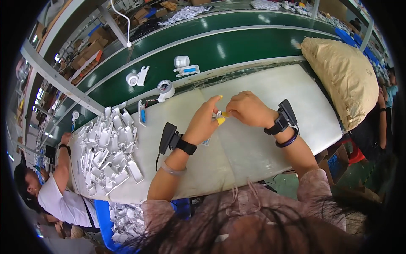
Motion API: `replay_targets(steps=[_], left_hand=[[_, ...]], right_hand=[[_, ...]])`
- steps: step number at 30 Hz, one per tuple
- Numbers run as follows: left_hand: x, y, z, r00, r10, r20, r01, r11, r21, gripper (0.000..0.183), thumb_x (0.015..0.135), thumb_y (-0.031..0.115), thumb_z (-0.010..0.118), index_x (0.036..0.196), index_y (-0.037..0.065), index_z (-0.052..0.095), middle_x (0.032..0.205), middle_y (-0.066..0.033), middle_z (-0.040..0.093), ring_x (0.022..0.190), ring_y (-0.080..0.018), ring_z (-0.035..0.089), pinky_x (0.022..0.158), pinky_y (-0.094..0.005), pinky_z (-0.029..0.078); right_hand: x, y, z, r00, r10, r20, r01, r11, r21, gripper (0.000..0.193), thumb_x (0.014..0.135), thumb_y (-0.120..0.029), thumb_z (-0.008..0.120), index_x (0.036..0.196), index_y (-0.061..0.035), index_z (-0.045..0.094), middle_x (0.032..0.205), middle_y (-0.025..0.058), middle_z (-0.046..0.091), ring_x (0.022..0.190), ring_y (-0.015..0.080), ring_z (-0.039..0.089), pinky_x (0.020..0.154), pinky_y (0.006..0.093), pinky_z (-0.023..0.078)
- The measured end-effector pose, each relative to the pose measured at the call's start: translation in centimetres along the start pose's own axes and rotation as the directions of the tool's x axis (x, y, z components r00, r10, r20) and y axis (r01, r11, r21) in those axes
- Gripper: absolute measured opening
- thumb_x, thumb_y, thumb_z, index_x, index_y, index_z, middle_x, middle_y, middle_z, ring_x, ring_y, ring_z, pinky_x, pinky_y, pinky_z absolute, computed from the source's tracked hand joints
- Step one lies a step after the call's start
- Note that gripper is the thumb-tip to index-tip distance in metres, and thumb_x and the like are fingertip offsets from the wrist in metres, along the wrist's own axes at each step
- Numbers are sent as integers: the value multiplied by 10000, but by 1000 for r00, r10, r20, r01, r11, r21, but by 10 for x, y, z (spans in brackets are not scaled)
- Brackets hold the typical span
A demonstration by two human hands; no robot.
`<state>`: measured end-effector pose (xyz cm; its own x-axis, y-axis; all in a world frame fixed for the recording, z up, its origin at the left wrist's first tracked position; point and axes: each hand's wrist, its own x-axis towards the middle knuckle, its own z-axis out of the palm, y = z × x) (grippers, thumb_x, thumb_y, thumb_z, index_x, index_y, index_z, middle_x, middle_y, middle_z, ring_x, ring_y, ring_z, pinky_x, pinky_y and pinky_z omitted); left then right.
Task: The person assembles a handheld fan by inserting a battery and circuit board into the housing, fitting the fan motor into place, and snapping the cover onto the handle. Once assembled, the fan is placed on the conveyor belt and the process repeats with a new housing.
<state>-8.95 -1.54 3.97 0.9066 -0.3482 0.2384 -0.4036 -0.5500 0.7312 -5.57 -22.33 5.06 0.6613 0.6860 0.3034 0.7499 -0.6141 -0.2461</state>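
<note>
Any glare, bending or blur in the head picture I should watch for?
Head view: bright glare spots on the green belt; head view: the table looks curved and the corners go black; head view: the piece between left hand and right hand is too small to make out.

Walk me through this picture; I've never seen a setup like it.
No robot here: a person uses their own hands, seen through a fisheye camera worn on the head, which bends straight edges. The left hand, with yellow finger covers, and the right hand are close together above the pale table. Something small and white shows between them, too tiny to name. Each wrist carries a strapped-on black device. A heap of white plastic pieces lies at left, and a tan sack sits at right.
</note>
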Motion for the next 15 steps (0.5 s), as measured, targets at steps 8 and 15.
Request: replay_targets(steps=[8,15], left_hand=[[-10,-33,-4,981,-153,-122,114,953,-279,647,826,63,679,1396,59,372,987,-71,585,816,-159,608,727,-290,499],[-7,-41,-20,850,-290,439,520,591,-617,537,856,68,650,1319,-8,388,1040,-115,628,803,-157,652,658,-252,522]], right_hand=[[17,-12,15,999,-13,-49,28,942,333,109,759,-97,690,852,-74,639,733,95,626,696,296,615,672,403,479],[0,-10,-1,988,90,-128,-26,901,434,158,743,-66,702,798,-65,554,677,62,597,574,228,552,588,321,445]])
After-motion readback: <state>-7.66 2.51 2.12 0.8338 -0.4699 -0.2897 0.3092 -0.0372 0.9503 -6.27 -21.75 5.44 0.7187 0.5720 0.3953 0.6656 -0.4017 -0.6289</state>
